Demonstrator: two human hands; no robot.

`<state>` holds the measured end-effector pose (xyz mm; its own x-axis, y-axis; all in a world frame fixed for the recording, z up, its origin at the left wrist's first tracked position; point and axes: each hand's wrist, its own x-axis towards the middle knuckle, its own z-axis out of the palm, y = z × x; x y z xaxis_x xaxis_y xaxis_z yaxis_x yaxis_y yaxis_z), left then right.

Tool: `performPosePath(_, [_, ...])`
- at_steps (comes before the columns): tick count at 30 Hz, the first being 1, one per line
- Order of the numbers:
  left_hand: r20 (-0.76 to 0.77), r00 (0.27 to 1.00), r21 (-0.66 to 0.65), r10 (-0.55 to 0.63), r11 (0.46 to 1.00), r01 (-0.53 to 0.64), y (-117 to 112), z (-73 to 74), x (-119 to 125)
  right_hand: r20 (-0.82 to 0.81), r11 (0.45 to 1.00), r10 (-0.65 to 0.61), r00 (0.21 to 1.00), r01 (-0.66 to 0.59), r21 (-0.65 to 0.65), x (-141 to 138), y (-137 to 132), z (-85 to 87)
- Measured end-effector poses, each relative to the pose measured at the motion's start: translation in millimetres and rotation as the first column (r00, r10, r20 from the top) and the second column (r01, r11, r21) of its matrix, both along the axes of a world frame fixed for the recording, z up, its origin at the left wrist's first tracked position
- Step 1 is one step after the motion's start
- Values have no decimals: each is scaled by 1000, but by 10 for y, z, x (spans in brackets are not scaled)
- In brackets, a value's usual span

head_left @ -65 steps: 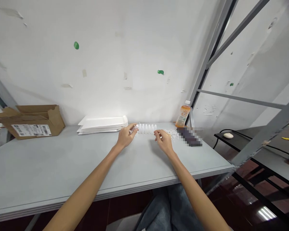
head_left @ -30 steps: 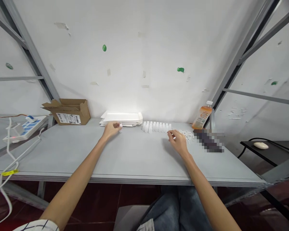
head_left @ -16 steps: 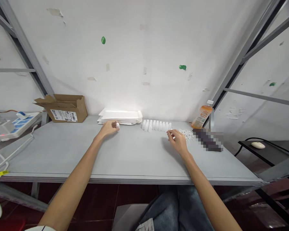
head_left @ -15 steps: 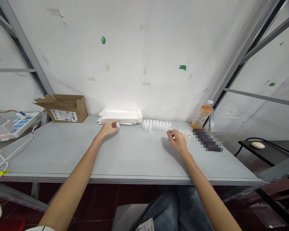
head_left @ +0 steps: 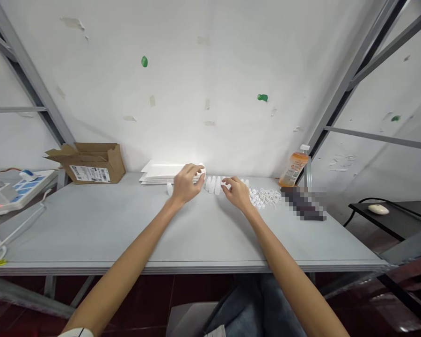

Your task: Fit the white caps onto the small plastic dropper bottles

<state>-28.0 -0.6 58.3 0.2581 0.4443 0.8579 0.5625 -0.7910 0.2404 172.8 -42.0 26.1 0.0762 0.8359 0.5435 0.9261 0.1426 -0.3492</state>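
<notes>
A row of small white plastic bottles stands on the grey table near the wall. My left hand hangs over the row's left end, fingers curled, beside a stack of flat white packets. One more small white bottle stands alone to the left of my left hand. My right hand is at the row's right part, fingertips against the bottles. Just right of it lies a heap of small white caps. Whatever my fingers may hold is hidden.
An orange drink bottle and a pixelated dark object stand at the table's right end. An open cardboard box sits at the back left. Steel shelf uprights rise on both sides, and a power strip lies to the left.
My left hand has moved right, from the packets to the bottle row, and a lone bottle now stands where it was. My right hand has moved left onto the bottles.
</notes>
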Motion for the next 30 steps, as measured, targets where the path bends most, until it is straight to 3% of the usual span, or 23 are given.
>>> performPosePath(3, [-52, 999, -41, -9, 999, 7, 39, -172, 163, 110, 995, -44, 993, 53, -79, -100, 82, -22])
performPosePath(8, [-131, 991, -186, -10, 982, -15, 62, -428, 159, 183, 991, -31, 983, 54, -122, -77, 80, -91])
performPosePath(16, [-196, 979, -297, -49, 955, -12, -23, -505, 251, 78, 999, 27, 997, -24, -40, -41, 99, -109])
performPosePath(22, [-219, 971, -318, -94, 948, 20, -79, -523, 271, -189, 995, 93, 977, -98, -18, 13, -39, -21])
performPosePath(27, [-290, 940, -385, -178, 921, 55, -135, -537, 301, -513, 913, 314, 799, -403, -69, 24, -116, 22])
performPosePath(30, [-299, 935, -438, -189, 898, 42, -150, -543, 312, -518, 913, 339, 785, -407, -19, 105, -104, 39])
